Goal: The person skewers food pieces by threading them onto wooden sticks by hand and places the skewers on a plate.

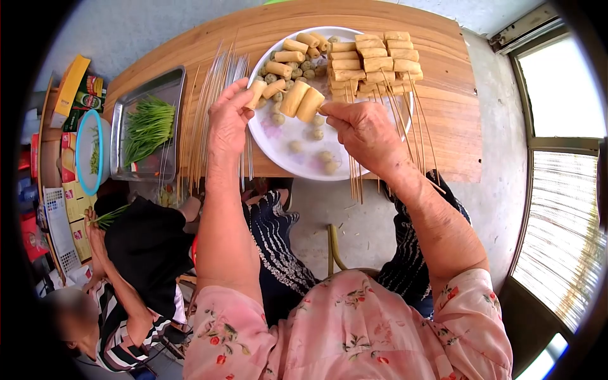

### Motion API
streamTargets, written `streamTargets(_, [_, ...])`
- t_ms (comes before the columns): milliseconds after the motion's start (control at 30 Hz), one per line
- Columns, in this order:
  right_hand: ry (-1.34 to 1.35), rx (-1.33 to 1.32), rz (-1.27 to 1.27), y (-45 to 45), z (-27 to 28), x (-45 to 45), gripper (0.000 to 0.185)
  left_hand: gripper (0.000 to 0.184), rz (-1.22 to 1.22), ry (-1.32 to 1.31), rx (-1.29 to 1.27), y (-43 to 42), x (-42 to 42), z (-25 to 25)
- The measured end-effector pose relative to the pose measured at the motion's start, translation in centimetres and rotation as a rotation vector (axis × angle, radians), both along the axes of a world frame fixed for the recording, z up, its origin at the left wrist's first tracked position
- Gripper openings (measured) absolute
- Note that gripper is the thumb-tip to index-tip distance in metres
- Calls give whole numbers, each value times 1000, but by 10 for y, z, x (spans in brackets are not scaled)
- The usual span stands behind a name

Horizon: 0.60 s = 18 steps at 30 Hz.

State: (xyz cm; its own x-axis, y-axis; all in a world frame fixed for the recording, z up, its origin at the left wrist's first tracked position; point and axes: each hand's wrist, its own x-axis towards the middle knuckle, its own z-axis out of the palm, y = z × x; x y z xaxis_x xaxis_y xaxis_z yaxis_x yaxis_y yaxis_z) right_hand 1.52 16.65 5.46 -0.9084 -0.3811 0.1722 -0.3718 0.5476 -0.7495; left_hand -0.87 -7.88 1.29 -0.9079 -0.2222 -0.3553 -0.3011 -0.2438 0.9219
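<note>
Over a round white tray [278, 142], my left hand [229, 117] pinches a pale tan roll [256, 94] between thumb and fingers. My right hand [367, 133] is closed at the right end of two larger rolls [302, 103] that sit side by side; the skewer there is mostly hidden by my fingers. A small roll [273, 89] lies between the held pieces. Behind, the tray carries loose rolls [289, 56] and several greenish balls [278, 118]. Stacked skewered rolls [378, 63] fill its right side, their sticks [405, 126] pointing toward me.
Bare skewers [202, 114] lie left of the tray on the wooden table [453, 95]. A metal tray [179, 95] holds green stalks [150, 128]. A blue-rimmed basket [80, 152] stands farther left. At the lower left a seated person [130, 304] holds green stalks.
</note>
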Motion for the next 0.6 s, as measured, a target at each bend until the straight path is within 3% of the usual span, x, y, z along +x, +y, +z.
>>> streamTargets(167, [-61, -63, -10, -3, 0, 1, 11, 22, 11, 73, 209, 11, 1, 9])
streamTargets(600, [-59, -91, 2, -2, 2, 4, 14, 25, 33, 90, 203, 28, 1, 20])
